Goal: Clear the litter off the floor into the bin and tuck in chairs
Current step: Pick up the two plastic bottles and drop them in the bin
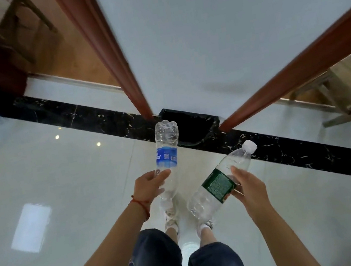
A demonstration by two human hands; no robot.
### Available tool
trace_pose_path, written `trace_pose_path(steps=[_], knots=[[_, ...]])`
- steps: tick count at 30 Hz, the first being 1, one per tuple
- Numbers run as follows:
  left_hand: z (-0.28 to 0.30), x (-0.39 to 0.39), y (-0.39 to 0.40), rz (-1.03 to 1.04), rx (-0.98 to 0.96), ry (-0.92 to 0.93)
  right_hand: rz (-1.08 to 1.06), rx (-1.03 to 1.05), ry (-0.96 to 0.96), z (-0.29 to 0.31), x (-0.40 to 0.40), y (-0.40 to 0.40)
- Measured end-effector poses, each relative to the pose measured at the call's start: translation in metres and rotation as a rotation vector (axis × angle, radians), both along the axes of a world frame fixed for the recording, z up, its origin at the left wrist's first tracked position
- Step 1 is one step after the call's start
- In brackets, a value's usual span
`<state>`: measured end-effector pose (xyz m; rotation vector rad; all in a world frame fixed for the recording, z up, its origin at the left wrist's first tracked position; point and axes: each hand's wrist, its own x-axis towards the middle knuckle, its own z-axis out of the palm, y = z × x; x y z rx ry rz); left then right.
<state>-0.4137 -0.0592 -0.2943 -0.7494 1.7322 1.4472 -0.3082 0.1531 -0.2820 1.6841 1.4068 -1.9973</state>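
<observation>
Both hands are closed on clear plastic bottles: the blue-labelled bottle (167, 150) is held bottom-up by the left hand (149, 186), the green-labelled bottle (220, 181) by the right hand (248, 188). The black bin (194, 125) on the floor ahead is partly hidden behind the blue-labelled bottle, and its contents cannot be made out.

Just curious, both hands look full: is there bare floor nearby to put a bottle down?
Yes. Pale tile floor lies bare left of the feet, up to the black marble strip, and right of the right hand. It is tight around the black bin, wedged between two door frames.
</observation>
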Motion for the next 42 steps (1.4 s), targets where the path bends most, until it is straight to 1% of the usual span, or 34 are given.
trace_pose_path(steps=[4, 10, 16, 22, 29, 32, 33, 37, 42], knots=[[-0.049, -0.006, 0.021, 0.072, 0.062, -0.087, 0.004, 0.017, -0.016, -0.041, -0.006, 0.009], [-0.125, -0.019, 0.045, 0.148, 0.056, -0.175, -0.008, -0.005, -0.022, -0.104, -0.019, 0.023], [-0.187, -0.041, 0.071, 0.160, 0.048, -0.214, 0.007, 0.004, -0.037, -0.154, -0.033, 0.038], [-0.220, -0.061, 0.088, 0.174, 0.027, -0.237, 0.007, 0.008, -0.056, -0.174, -0.041, 0.047], [-0.231, -0.087, 0.107, 0.192, 0.064, -0.225, -0.010, 0.013, -0.072, -0.183, -0.047, 0.051], [-0.231, -0.092, 0.110, 0.152, 0.015, -0.159, -0.010, 0.013, -0.072, -0.185, -0.052, 0.053], [-0.229, -0.092, 0.108, 0.089, -0.024, -0.102, -0.011, 0.013, -0.068, -0.185, -0.054, 0.053], [-0.220, -0.085, 0.095, -0.320, -0.251, 0.241, 0.007, 0.020, -0.055, -0.188, -0.063, 0.052], [-0.209, -0.076, 0.070, -0.611, -0.400, 0.529, 0.008, 0.020, -0.053, -0.199, -0.078, 0.045]])
